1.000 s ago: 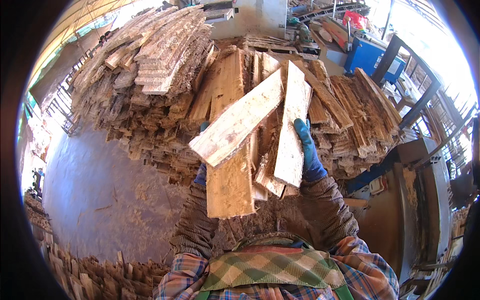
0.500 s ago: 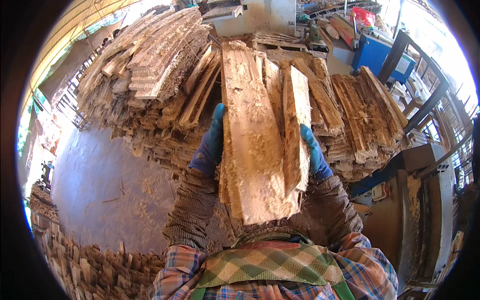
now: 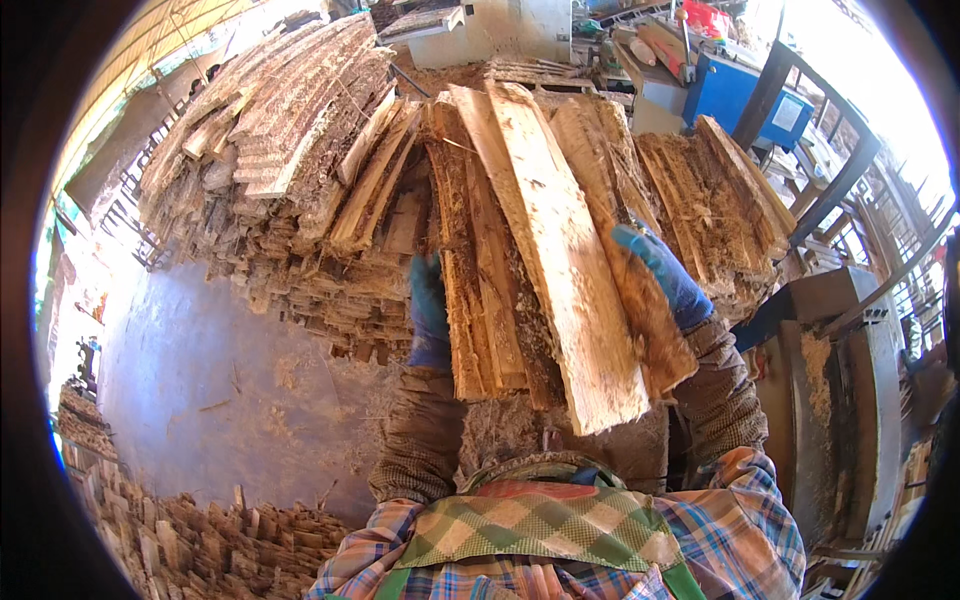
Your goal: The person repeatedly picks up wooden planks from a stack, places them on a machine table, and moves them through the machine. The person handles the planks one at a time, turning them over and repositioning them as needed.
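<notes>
A loose bundle of rough wooden boards point(image 3: 565, 255) spans the space between my two hands, fanned apart, some showing dark bark edges. My left hand point(image 3: 430, 312), in a blue-green glove, presses upright against the bundle's left side; its fingertips are partly hidden behind the wood. My right hand point(image 3: 663, 277), gloved alike, grips the right side, fingers over a tilted brown board point(image 3: 640, 315). The boards' near ends hang in front of my apron point(image 3: 545, 525), and their far ends lie over the stacked wood.
A tall stack of slabs point(image 3: 300, 120) rises at the left, with more boards point(image 3: 700, 210) piled at the right. Metal machinery point(image 3: 850, 420) stands close to my right arm. Upright wood pieces point(image 3: 200, 545) crowd the lower left. A blue box point(image 3: 745, 95) sits at the far right.
The bundle has spread and turned, its pale board now slanting toward the lower right. My right hand has moved right and the hands are farther apart. The view has shifted slightly.
</notes>
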`<state>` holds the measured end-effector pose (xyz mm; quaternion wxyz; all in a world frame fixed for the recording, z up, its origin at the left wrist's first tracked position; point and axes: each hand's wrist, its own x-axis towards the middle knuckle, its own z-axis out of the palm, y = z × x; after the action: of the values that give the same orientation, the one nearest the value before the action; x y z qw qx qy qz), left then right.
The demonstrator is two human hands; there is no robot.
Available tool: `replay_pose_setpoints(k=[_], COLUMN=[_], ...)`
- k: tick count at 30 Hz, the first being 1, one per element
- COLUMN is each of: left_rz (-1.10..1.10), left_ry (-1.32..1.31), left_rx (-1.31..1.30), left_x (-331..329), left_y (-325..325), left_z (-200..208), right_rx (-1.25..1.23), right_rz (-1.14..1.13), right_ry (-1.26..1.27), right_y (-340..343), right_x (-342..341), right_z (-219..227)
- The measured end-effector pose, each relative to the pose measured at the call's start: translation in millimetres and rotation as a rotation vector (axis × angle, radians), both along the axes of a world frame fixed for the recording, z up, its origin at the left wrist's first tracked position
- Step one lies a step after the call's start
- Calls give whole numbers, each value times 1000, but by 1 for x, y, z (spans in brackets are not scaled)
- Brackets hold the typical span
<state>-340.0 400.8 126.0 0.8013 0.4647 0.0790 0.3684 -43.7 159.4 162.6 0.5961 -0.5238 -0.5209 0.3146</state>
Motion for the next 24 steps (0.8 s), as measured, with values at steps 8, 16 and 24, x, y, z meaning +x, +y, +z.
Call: replay_pose_setpoints(k=[8,16,24], left_rz=[162,163,27], left_ry=[-78,-52,-202], left_rx=[-55,-79,77], left_x=[1,-13,-9], left_y=[-48,-31,6], left_z=[-55,-54,-55], right_rx=[59,382,110], right_rz=[-410,135,443], right_ry=[287,852,1404], right_y=[3,-9,-1], right_x=[-41,-47,-71], right_z=[-27,-66,-46])
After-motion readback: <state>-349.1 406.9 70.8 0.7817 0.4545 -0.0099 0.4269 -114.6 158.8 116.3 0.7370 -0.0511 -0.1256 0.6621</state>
